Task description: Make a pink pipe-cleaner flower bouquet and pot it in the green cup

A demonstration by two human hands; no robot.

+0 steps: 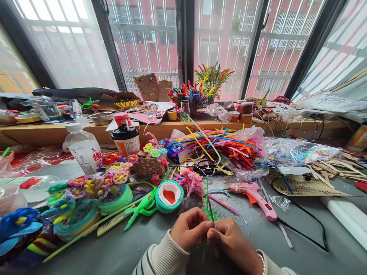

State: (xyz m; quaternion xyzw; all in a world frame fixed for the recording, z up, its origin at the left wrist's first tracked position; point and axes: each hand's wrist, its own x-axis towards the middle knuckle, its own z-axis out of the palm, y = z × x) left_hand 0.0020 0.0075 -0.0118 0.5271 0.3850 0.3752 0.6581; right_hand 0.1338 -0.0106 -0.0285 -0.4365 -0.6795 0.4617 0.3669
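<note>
Near the front edge of the table, my left hand [191, 230] pinches a thin green pipe cleaner [207, 189], which stands upright from the fingertips. My right hand [233, 241] is closed beside it, with a narrow dark blade like that of scissors [211, 209] rising along the stem; the handles are hidden in the palm. Fingertips of both hands almost meet. Loose green fuzz [216, 214] lies on the table just beyond them. To the left sit a turquoise-wrapped ring [169, 206] with a white lining and a bundle of bent green pipe cleaners [142, 208].
A pink glue gun [255, 194] with a black cord lies on the right. Behind are glasses [210, 168] and a heap of coloured pipe cleaners [229, 147]. Fuzzy flowers [106, 179], a plastic bottle [83, 149] and a lidded cup [125, 140] crowd the left.
</note>
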